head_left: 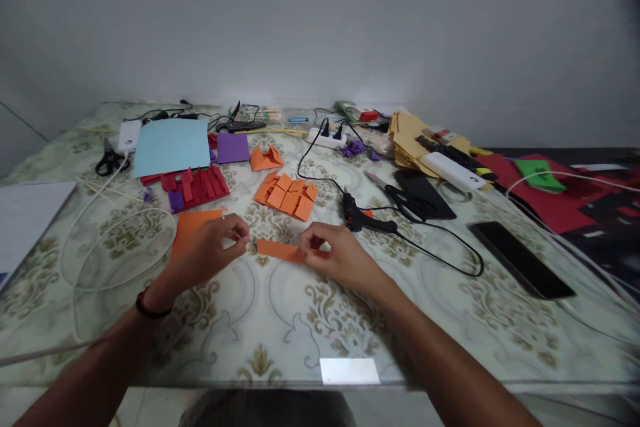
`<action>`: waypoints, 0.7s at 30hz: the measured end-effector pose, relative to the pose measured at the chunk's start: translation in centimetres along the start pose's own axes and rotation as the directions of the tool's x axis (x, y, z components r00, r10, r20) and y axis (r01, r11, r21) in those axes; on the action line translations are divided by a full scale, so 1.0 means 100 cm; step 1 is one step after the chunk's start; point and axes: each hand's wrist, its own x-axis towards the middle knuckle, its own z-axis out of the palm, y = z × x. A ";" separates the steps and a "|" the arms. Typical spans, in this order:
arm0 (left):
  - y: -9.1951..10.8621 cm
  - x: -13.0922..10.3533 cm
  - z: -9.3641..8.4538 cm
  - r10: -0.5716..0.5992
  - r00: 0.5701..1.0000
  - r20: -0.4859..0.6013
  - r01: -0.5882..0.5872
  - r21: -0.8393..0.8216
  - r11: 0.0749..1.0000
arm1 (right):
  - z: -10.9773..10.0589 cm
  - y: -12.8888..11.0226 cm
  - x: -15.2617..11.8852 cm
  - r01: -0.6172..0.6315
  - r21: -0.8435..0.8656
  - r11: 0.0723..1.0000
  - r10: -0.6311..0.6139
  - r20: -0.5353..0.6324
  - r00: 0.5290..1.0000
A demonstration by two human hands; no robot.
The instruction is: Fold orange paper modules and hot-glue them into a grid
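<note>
An orange paper strip (281, 251) lies nearly flat near the middle of the table. My right hand (333, 250) pinches its right part between thumb and fingers, hiding some of it. Just left of the strip's free end is my left hand (215, 243), apart from it. Its fingers curl toward the thumb, with nothing visible between the tips. Under and behind that hand lies an orange sheet (193, 227), partly covered. Beyond the strip sits a folded orange paper piece (287, 195) made of several squares, with a smaller folded orange piece (267, 158) behind it.
A black glue gun (367, 219) with its cord, black scissors (410, 203) and two phones (523, 259) lie to the right. Left are a light blue sheet (173, 145), folded red paper (200, 187), a purple square (233, 147) and a looping white cable (120, 288). A power strip (327, 139) sits behind.
</note>
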 end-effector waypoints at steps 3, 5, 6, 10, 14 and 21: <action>0.005 -0.003 0.013 0.132 0.988 -0.086 -0.126 0.069 0.990 | 0.008 -0.002 -0.001 0.013 -0.001 1.000 -0.013 0.034 0.999; 0.009 -0.007 0.025 0.221 0.975 -0.032 -0.215 0.130 0.968 | 0.015 -0.003 -0.003 0.042 0.011 0.999 -0.042 0.048 0.998; 0.011 -0.010 0.031 0.258 0.966 0.004 -0.256 0.161 0.953 | 0.018 -0.004 -0.004 0.061 0.019 0.998 -0.061 0.050 0.997; 0.013 -0.017 0.043 0.215 0.970 0.109 -0.233 0.190 0.954 | 0.026 -0.007 -0.006 0.128 0.027 0.991 -0.129 0.058 0.990; 0.012 -0.017 0.036 0.196 0.966 0.168 -0.232 0.231 0.945 | 0.022 -0.008 -0.006 0.134 0.031 0.991 -0.136 0.077 0.988; 0.011 -0.011 0.009 0.140 0.984 0.113 -0.154 0.132 0.979 | 0.002 -0.003 -0.002 0.114 0.017 0.993 -0.115 0.017 0.993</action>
